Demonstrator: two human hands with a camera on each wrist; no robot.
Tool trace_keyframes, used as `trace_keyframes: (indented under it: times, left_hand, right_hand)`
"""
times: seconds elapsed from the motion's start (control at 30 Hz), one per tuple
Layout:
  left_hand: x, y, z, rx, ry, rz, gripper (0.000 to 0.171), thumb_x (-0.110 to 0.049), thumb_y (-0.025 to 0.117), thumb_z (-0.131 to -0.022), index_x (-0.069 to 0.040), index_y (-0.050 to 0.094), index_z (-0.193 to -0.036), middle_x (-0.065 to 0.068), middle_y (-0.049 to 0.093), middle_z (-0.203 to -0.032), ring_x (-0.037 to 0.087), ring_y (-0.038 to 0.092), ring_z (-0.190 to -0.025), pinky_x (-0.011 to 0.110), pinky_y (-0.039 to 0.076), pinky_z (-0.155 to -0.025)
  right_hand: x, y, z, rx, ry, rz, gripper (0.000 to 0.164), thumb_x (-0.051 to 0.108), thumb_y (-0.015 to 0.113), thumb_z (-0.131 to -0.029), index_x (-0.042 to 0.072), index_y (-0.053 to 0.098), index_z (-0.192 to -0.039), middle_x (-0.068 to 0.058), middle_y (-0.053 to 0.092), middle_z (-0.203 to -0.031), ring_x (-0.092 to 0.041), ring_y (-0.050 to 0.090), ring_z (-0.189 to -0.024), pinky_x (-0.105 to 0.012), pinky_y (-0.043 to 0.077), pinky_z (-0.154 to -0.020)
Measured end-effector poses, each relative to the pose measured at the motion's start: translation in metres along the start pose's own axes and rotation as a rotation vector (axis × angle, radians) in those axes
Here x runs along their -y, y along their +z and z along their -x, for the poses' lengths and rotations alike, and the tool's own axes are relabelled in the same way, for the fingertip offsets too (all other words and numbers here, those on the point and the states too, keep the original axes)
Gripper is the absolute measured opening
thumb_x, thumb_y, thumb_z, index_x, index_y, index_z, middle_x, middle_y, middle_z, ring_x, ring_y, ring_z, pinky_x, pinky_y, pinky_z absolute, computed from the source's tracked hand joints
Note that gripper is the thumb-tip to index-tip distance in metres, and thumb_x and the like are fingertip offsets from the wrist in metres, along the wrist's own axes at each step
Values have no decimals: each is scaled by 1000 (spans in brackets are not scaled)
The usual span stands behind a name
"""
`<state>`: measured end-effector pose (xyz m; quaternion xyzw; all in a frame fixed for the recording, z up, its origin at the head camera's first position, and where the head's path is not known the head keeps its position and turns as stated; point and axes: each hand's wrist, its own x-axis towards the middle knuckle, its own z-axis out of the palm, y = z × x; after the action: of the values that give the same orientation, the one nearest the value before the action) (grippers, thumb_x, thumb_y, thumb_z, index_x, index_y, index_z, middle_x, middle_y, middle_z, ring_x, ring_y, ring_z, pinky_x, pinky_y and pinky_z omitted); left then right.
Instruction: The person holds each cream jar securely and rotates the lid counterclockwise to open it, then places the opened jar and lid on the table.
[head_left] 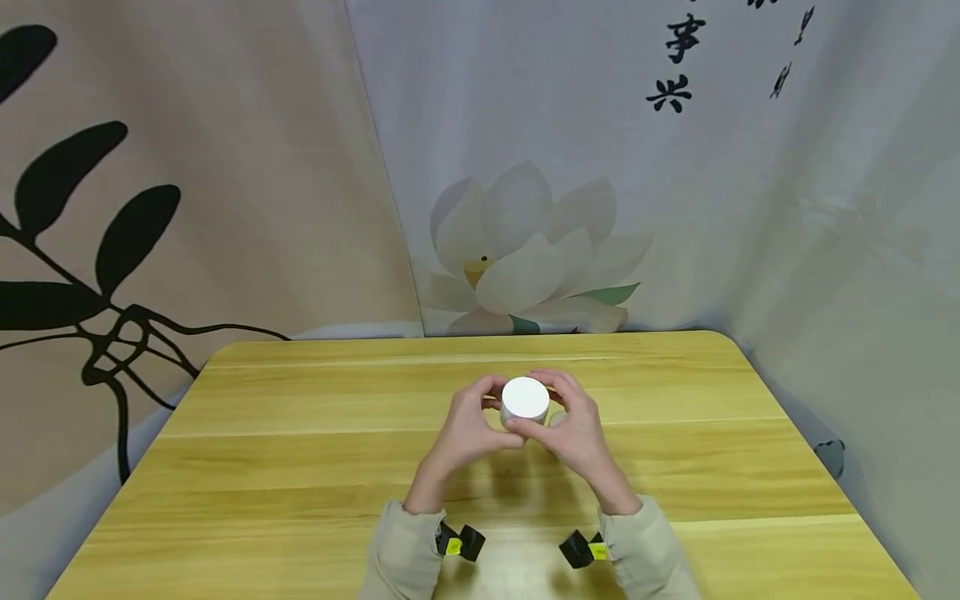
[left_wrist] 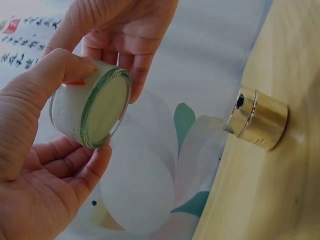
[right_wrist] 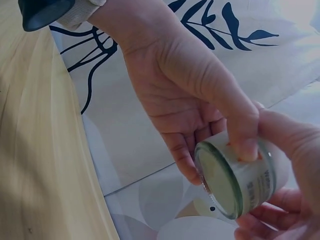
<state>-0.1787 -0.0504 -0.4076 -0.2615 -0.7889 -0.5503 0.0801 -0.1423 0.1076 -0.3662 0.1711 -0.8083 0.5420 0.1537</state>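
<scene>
A small round glass jar with a white lid is held above the table between both hands. My left hand grips its left side, thumb on the printed label and curled fingers beneath, as the left wrist view shows. From the right, my right hand holds the jar with its thumb at the near side and fingers behind. The jar's pale base faces both wrist cameras. Beyond the hands, a shiny gold cylinder stands on the table.
A light wooden table with rounded far corners lies under the hands. Printed cloth hangs behind it and at the sides. Black wrist devices stick out from both sleeves.
</scene>
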Motion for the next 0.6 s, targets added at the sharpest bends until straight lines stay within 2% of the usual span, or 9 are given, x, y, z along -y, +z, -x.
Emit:
trace_keyframes:
  times: [0.1, 0.23, 0.27, 0.43, 0.53, 0.6]
  left_hand:
    - [-1, 2, -1, 8, 8, 10, 49, -3, 79, -61, 1, 60, -106, 7, 62, -96, 19, 57, -88, 42, 53, -77]
    - [-5, 2, -2, 19, -7, 18, 51, -3, 80, -61, -1, 61, -108, 7, 62, -98, 17, 56, -90, 36, 52, -79]
    - [-6, 1, -3, 23, -13, 21, 51, -3, 80, -61, -1, 61, -108, 6, 62, -99, 17, 56, -91, 34, 52, -79]
    - [-9, 0, -2, 42, -16, 87, 52, 1, 80, -62, 2, 61, -110, 12, 63, -102, 21, 55, -92, 42, 51, -80]
    - [-11, 0, -1, 51, -13, 93, 53, 1, 80, -62, 4, 61, -111, 13, 63, -103, 22, 55, -93, 41, 51, -80]
    - [-10, 0, 0, 46, -22, 95, 52, 0, 80, -63, 3, 61, -111, 12, 64, -102, 20, 56, -92, 39, 51, -80]
  right_hand:
    - [0, -3, 1, -5, -17, 1, 49, 0, 82, -66, -7, 60, -109, -22, 58, -114, -32, 56, -103, -47, 47, -88]
    - [-10, -6, -1, 0, -40, -26, 48, 0, 82, -66, -4, 61, -109, -17, 59, -112, -28, 56, -102, -42, 48, -89]
    - [-15, -6, -1, 8, -48, -37, 49, 0, 82, -66, -4, 61, -110, -16, 59, -112, -27, 55, -102, -42, 48, -89]
    - [-35, -10, -3, 90, -97, -87, 50, -3, 79, -69, -1, 60, -115, -15, 57, -117, -25, 53, -105, -39, 46, -88]
    - [-36, -14, -3, 125, -109, -76, 54, 0, 78, -71, 0, 57, -120, -14, 54, -121, -25, 50, -110, -43, 45, -91]
    - [-35, -15, -2, 114, -92, -68, 56, 3, 80, -70, 2, 55, -121, -13, 53, -121, -26, 48, -112, -48, 42, -94]
